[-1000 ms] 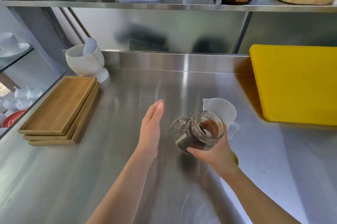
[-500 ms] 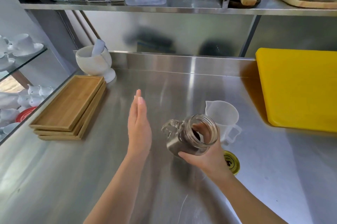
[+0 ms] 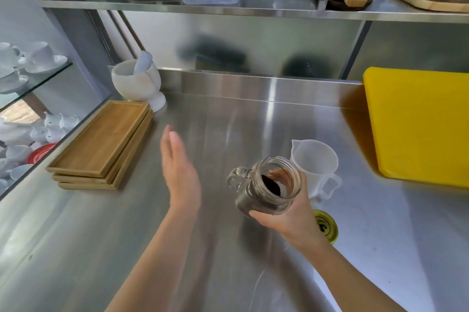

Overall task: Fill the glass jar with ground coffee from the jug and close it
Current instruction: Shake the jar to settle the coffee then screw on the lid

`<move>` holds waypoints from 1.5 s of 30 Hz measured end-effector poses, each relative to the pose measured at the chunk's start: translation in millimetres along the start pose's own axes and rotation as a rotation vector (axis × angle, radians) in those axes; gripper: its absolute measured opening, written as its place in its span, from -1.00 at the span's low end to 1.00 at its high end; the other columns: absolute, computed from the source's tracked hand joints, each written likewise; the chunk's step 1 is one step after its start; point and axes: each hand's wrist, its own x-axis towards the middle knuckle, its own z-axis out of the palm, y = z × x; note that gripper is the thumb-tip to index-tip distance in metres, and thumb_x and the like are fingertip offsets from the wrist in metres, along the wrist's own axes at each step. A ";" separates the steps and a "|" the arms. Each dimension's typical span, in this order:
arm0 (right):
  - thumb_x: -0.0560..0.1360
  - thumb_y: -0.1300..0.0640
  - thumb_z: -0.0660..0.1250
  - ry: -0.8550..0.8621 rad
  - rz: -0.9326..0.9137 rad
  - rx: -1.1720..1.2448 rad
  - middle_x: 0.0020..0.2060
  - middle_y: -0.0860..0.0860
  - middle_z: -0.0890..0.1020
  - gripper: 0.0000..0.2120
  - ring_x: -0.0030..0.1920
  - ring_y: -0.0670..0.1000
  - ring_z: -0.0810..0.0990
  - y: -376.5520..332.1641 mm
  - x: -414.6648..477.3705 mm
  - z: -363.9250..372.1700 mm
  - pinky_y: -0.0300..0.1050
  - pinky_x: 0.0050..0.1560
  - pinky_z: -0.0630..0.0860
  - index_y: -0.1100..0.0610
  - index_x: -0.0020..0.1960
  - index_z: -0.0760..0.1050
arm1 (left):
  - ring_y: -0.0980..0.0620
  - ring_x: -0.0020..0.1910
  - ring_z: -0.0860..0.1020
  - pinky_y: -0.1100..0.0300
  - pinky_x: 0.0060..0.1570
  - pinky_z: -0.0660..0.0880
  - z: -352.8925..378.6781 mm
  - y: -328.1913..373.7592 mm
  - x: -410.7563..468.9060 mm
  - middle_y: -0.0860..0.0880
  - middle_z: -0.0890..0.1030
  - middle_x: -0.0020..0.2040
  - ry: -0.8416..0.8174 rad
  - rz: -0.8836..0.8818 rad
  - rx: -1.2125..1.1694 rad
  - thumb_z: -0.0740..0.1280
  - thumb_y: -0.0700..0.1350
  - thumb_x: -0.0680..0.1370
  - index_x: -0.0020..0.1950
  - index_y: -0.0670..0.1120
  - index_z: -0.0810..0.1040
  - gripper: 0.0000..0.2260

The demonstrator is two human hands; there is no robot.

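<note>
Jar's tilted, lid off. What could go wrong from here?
1. The glass jar is held tilted in the right hand alone, mouth open; ground coffee could spill onto the counter.
2. The left hand is open beside it; a tap might jolt the grip.
3. The lid lies partly hidden behind the right wrist, easily knocked.

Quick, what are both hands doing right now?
Left hand: open and flat, holding nothing, in the air beside the jar.
Right hand: closed around the tilted glass jar, which has coffee in it.
</note>
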 end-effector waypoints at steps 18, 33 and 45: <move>0.01 0.00 0.65 -0.081 0.046 -0.018 0.07 -0.24 0.53 -0.15 0.16 -0.10 0.49 2.1 -5.1 17.7 -0.33 0.08 0.43 -0.22 0.18 0.29 | 0.12 -0.48 0.26 0.36 -0.46 0.23 -6.9 -13.0 -35.4 0.03 0.32 -0.49 -0.529 -0.194 0.202 0.23 0.04 0.54 -0.46 -0.07 0.28 -0.59; 0.35 -0.09 0.42 -0.180 0.082 -0.036 0.45 -0.08 0.16 -0.12 0.42 -0.10 0.13 -27.7 -4.8 18.2 0.10 0.41 0.14 -0.08 0.46 -0.07 | 0.08 -0.60 0.15 0.30 -0.59 0.11 0.4 -26.4 -43.5 0.08 0.21 -0.62 0.035 -0.720 -0.164 0.25 -0.20 0.35 -0.61 -0.01 0.25 -0.65; 0.11 0.20 0.60 -0.363 0.146 -0.046 0.24 -0.07 0.45 -0.02 0.23 -0.19 0.41 -5.9 4.7 7.8 -0.36 0.16 0.35 0.00 0.38 0.13 | 0.01 -0.45 0.13 0.17 -0.50 0.11 2.6 -28.4 -47.5 -0.03 0.18 -0.41 -0.114 -0.555 -0.001 0.30 -0.17 0.38 -0.28 -0.14 0.38 -0.89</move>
